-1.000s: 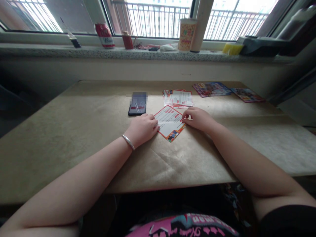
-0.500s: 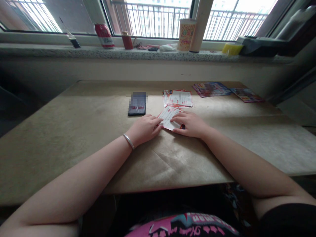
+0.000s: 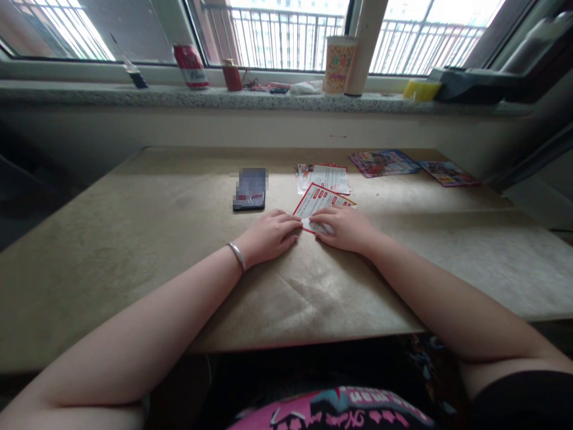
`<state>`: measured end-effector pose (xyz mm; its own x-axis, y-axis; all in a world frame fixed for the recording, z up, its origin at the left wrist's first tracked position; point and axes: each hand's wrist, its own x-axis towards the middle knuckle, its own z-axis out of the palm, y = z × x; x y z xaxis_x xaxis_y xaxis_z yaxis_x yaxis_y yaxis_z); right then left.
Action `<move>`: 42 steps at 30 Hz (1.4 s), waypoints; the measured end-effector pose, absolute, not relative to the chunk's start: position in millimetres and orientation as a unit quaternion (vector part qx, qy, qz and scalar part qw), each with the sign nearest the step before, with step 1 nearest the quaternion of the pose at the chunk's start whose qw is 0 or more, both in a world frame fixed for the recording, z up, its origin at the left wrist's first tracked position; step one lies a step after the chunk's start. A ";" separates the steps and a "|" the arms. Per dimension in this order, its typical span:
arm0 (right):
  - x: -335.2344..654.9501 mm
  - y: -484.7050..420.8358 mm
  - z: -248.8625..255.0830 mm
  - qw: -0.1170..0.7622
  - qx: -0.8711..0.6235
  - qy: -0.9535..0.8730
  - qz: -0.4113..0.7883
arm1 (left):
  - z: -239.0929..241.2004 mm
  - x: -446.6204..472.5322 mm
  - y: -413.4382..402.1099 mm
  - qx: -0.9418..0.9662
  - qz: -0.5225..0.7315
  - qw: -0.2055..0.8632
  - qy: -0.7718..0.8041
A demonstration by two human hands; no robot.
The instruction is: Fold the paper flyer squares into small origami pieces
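A white leaflet with a red border (image 3: 320, 203) lies folded on the brown paper-covered table (image 3: 134, 239). My left hand (image 3: 271, 236) lies beside its left corner, fingers stretched flat onto the near fold. My right hand (image 3: 342, 230) presses flat on the leaflet's near edge, fingers pointing left. Both hands meet at the fold. A silver bangle sits on my left wrist.
A dark phone (image 3: 249, 191) lies just beyond my left hand. A stack of similar leaflets (image 3: 329, 176) sits behind the folded one. Two colourful booklets (image 3: 382, 162) (image 3: 447, 173) lie at the far right. The windowsill holds a red can (image 3: 191, 67), a paper cup (image 3: 339, 63) and a yellow sponge (image 3: 421, 89).
The leaflet lay open between my hands a second ago. Now it is folded over, smaller, with my right hand moved left onto its near edge.
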<state>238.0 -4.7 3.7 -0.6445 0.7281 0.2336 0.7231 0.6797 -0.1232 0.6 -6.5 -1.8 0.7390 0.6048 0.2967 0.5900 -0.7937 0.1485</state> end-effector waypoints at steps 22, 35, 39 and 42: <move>242.2 -8.4 17.5 0.071 -0.388 -0.918 -0.038 | 0.1 -5.7 -3.9 0.893 0.190 -0.071 0.402; 260.7 3.6 16.6 0.105 -0.402 -0.908 0.044 | -1.1 -4.3 -2.5 0.945 0.188 -0.001 0.268; 267.5 9.4 13.9 0.139 -0.403 -0.900 0.090 | -1.2 -4.6 -3.1 0.945 0.198 0.016 0.261; 269.2 13.1 10.7 0.178 -0.421 -0.877 0.146 | -2.3 -3.9 -2.9 0.944 0.214 0.012 0.252</move>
<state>269.2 13.1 10.7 -0.5812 0.7913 0.1898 0.6870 0.6021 -0.4068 -3.9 -2.9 -2.3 0.7816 0.4812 0.3968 0.4706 -0.8725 0.1311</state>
